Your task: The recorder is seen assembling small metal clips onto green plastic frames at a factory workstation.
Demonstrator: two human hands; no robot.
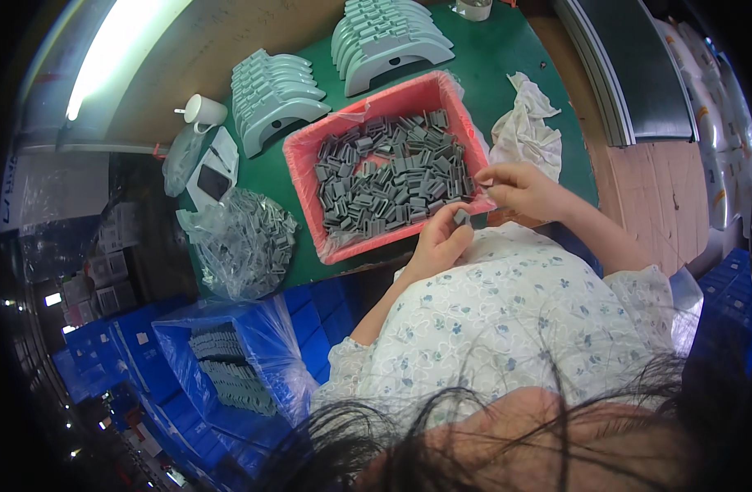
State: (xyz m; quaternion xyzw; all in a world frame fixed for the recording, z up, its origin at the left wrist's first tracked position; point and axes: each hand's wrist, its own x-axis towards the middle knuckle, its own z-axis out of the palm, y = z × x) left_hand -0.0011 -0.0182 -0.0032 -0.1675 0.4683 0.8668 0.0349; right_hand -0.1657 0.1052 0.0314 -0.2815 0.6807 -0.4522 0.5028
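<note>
The left hand [441, 242] pinches 1 small, grey, blocky clip [462, 217] beside the pink bin [376, 244], near its close right corner; its long axis is too small to tell. The right hand [523, 193], fingertips together, is at that corner; I cannot tell whether it holds anything. Beyond the bin stand 2 bracket stacks [392, 56].

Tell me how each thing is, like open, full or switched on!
Left hand: pinching a grey clip
Right hand: fingers curled; can't tell if holding anything
Bin: open, loaded with jumbled grey clips
Bag: crumpled, grey pieces inside
Cloth: crumpled
Arches: lined up in two rows
Blue box: open, grey parts inside
Light: on
</note>
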